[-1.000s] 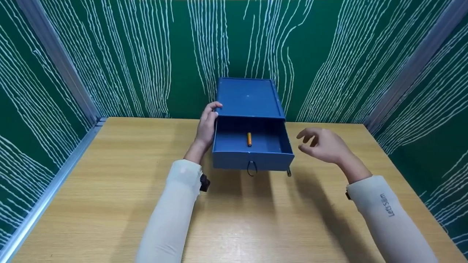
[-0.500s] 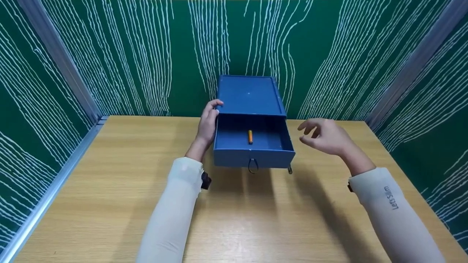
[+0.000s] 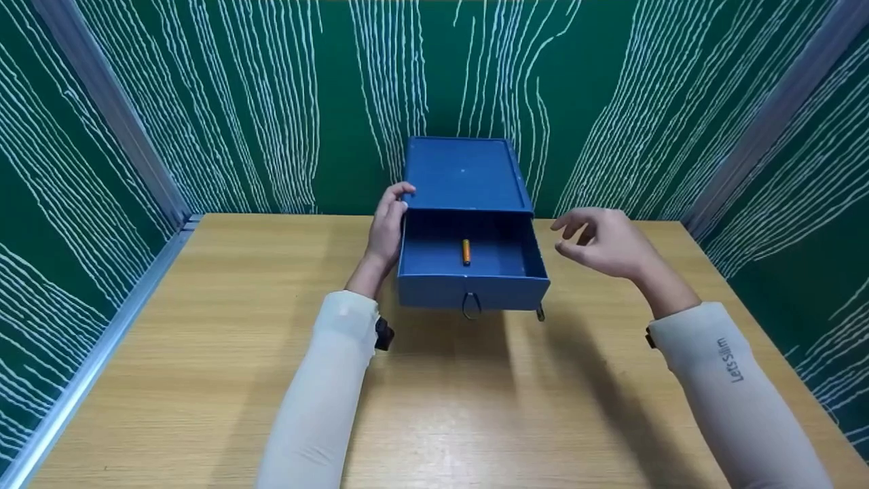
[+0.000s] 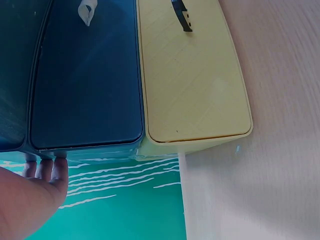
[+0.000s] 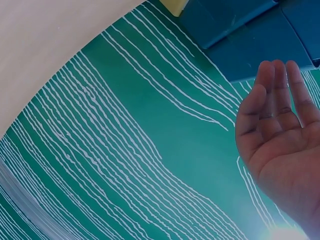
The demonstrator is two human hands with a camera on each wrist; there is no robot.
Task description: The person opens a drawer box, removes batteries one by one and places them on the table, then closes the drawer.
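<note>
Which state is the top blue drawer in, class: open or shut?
Open: the drawer juts out from its blue cabinet, and an orange cylinder shows inside.

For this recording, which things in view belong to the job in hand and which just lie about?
In the job, apparently: left hand, touching the drawer unit; right hand, holding nothing; open blue drawer; orange cylinder inside it.

Only around: yellow drawer; wooden table; green wall.
</note>
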